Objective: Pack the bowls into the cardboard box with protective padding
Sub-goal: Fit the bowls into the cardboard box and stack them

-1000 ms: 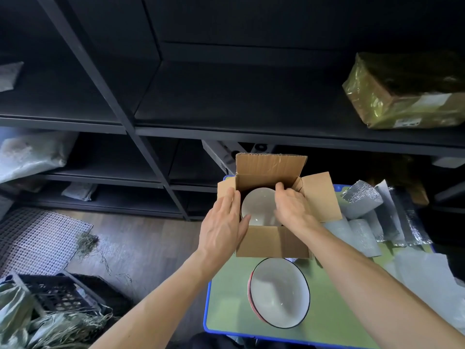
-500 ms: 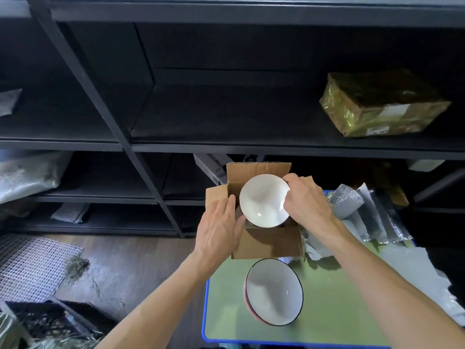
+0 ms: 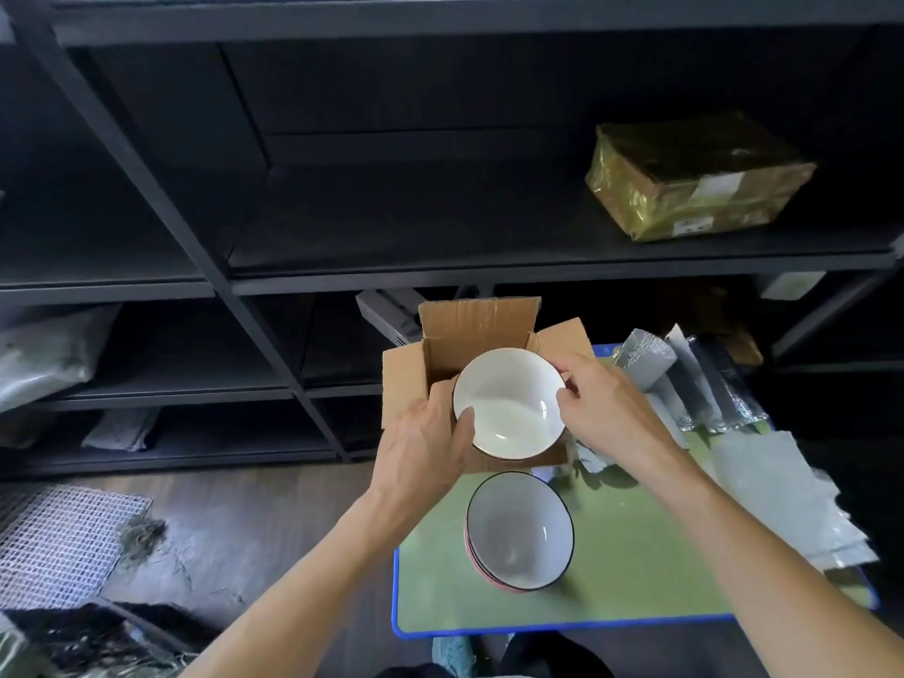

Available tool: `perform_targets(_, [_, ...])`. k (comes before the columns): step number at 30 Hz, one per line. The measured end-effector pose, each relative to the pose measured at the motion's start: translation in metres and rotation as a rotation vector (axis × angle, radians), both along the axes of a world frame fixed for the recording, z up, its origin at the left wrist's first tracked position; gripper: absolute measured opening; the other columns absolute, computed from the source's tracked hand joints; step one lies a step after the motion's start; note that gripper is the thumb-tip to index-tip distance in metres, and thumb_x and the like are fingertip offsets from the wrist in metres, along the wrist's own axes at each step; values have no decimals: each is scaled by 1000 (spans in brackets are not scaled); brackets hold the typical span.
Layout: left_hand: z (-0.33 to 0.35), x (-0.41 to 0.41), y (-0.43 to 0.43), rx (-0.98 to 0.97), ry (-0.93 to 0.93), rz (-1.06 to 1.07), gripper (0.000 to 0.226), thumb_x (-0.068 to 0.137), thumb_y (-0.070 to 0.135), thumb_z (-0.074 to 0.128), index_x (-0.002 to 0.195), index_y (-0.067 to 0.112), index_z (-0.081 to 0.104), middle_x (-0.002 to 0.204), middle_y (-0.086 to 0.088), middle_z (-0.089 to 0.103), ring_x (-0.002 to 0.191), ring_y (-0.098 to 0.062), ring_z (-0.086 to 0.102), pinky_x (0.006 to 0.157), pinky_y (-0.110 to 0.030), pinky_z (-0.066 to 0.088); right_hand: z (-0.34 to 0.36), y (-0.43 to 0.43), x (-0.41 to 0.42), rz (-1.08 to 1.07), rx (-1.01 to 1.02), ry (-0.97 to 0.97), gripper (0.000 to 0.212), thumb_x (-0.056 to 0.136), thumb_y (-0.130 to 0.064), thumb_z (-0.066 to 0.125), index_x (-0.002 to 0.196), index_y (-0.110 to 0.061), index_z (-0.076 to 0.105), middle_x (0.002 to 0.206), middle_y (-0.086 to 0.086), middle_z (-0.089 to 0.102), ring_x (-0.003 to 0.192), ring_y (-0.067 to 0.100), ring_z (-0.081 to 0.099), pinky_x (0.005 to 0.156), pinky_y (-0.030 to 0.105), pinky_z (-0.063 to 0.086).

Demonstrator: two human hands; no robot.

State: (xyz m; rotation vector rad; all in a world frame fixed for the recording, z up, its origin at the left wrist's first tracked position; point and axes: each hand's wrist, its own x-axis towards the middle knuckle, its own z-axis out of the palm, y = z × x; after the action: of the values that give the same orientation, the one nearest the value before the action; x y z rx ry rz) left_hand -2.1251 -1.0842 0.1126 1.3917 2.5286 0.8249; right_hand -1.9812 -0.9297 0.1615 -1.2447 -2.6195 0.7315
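the left hand (image 3: 425, 447) grips the near-left rim of a white bowl (image 3: 508, 408), its thumb lying inside the rim and the other fingers hidden beneath. the right hand (image 3: 606, 413) pinches the opposite rim between thumb and fingertips, so both hands are clamped on the one bowl. the bowl hangs over the open mouth of the cardboard box (image 3: 406, 384), tipped toward the person, and hides the box's near wall. whether padding already lies inside cannot be told.

to do this step well, the person would probably level the bowl, centre it between the open flaps and lower it straight, so the dark rim does not knock the cardboard edge. the fit looks close, so the fingers should slide out upward once the base is seated. a sheet of padding likely belongs against it before another bowl goes in.

just in front of the box, a stack of bowls (image 3: 518, 530) sits on the green table (image 3: 636, 555) with its blue edge. silvery padding sheets (image 3: 694, 384) lie right of the box, with paler sheets (image 3: 773, 496) nearer the table's right edge. behind stands dark metal shelving (image 3: 313, 271) holding a gold-wrapped parcel (image 3: 694, 183). left of the table, a wooden floor (image 3: 254, 521) carries a white mesh mat (image 3: 58, 540) and a dark crate (image 3: 83, 638).
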Motion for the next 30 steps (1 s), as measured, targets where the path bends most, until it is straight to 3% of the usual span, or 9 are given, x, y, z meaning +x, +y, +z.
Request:
perform_targets(3, [3,7,-6,9,-7,-15,25,100,35,45,120,21,50,75,4,56,71,-25,56,64,-44,50,-1,-10,11,-2,-43,0,38,88,-7,46,121,-19,61,98,3,68,93,27,57,74,35,46])
perform_targets(7, [-6,17,-20,-58,-50,-16,21,100,36,43,107,17,48,70,0,58,64,-25,56,63,-47,51,-7,-22,24,11,-82,-25,32,88,-7,44,111,-21,61,85,-3,63,79,20,54,63,31,39])
perform_targets(9, [-10,23,-28,-74,-66,-31,21,100,35,43,114,20,47,68,3,56,62,-23,56,60,-45,51,-10,-30,30,28,-95,-44,28,87,-7,45,104,-24,59,82,-6,57,82,22,48,58,25,35])
perform_targets(11, [-13,28,-35,-87,-77,-43,21,100,34,44,117,22,44,66,4,54,59,-23,55,56,-41,49,-14,-37,36,31,-115,-61,32,87,-7,46,111,-23,61,94,-4,64,89,22,51,63,28,37])
perform_targets(13, [-16,34,-41,-120,-89,-43,17,100,34,44,109,20,42,66,2,55,58,-24,53,55,-39,45,-20,-43,42,27,-143,-87,38,87,-7,46,119,-20,61,106,0,69,96,24,56,72,32,43])
perform_targets(16, [-22,41,-47,-184,-109,-55,17,100,36,43,96,20,37,68,0,59,56,-23,53,54,-37,43,-31,-49,50,21,-179,-124,39,87,-7,45,120,-21,61,108,0,69,96,23,57,73,31,44])
perform_targets(21, [-36,49,-49,-255,-109,-70,20,99,32,42,91,15,35,66,-6,58,56,-30,48,54,-39,41,-46,-56,60,-3,-232,-171,35,89,-8,43,119,-22,58,108,1,67,95,23,57,76,36,51])
perform_targets(26, [-46,54,-50,-325,-93,-98,17,97,29,40,90,15,33,62,-6,54,53,-30,42,52,-39,34,-62,-64,66,16,-212,-205,48,94,-7,43,140,-22,48,118,6,65,104,24,57,70,29,38])
perform_targets(30, [-49,54,-48,-356,-90,-94,16,97,28,40,92,13,36,65,-9,59,53,-29,42,52,-38,34,-73,-66,68,16,-178,-217,47,95,-9,46,140,-22,47,115,8,64,105,28,56,72,32,39])
